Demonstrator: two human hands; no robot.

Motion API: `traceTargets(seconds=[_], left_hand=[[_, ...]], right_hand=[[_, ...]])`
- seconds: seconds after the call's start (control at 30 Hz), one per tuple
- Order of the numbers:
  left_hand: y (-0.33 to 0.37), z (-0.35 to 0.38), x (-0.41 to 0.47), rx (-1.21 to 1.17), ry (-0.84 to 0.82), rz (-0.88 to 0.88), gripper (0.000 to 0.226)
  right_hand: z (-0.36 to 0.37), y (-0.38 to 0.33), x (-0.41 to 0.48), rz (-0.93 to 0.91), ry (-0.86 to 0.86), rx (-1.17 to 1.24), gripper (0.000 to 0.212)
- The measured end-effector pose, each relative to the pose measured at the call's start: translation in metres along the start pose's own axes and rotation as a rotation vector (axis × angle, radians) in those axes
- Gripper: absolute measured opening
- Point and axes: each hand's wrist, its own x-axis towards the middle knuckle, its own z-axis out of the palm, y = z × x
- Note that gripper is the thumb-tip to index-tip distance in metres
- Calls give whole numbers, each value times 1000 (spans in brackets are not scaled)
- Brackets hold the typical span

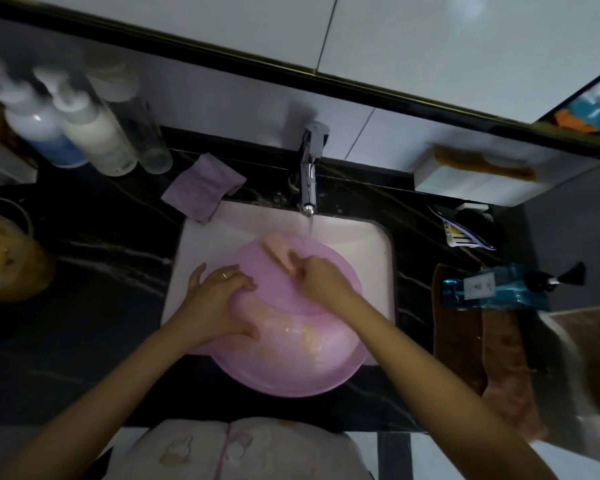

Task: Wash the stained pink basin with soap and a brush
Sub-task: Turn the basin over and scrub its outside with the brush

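The basin sits tilted in the white sink, its near edge hanging over the sink's front onto the black counter. Brownish stains show on its lower part, close to me. Whether I am looking at its inside or its underside, I cannot tell.

My left hand grips the basin's left side: fingers spread over the upper pink surface, thumb pressed lower down, with a ring on one finger. My right hand is closed around a pale peach brush and presses it against the far part of the basin. The picture is too soft there to show its bristles.

The tap is running. A thin stream of water falls onto the basin's far edge, just beside the brush.

A purple cloth lies crumpled at the sink's back left corner, partly over the rim. Further left, pump bottles stand together against the wall, blurred. On the right a blue bottle with a black pump lies on its side across a brown towel, well apart from the sink.
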Motion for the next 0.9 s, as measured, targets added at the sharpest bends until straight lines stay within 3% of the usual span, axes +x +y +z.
traceTargets(seconds=[0.1,0.23,0.33,0.4,0.57,0.63,0.67,0.77,0.83,0.9], left_hand=[[-1,-2,3,25,4,6,100],[-3,1,2,27,4,7,101],[-4,1,2,16,-4,2,101],[-3,4,5,14,-7,21,100],[-9,8,4,12,34,65,96],[-10,9,4,-37,16,118,85],[-15,9,7,-170,-31,115,73],[-44,7,25,-563,-39,-90,28],[-51,0,35,-572,-23,-389,29],[-51,3,39,-737,-165,-560,38]], right_hand=[[0,16,-54,-45,-42,-5,49],[-14,79,-69,296,17,78,40],[-18,76,-28,458,128,189,40],[-21,60,-3,437,151,154,38],[-4,27,-36,136,2,57,40],[-2,38,-57,144,11,63,45],[-6,48,-62,181,21,62,47],[-19,67,-71,324,77,79,46],[-20,69,-75,384,131,264,45],[-15,67,-78,406,211,407,52]])
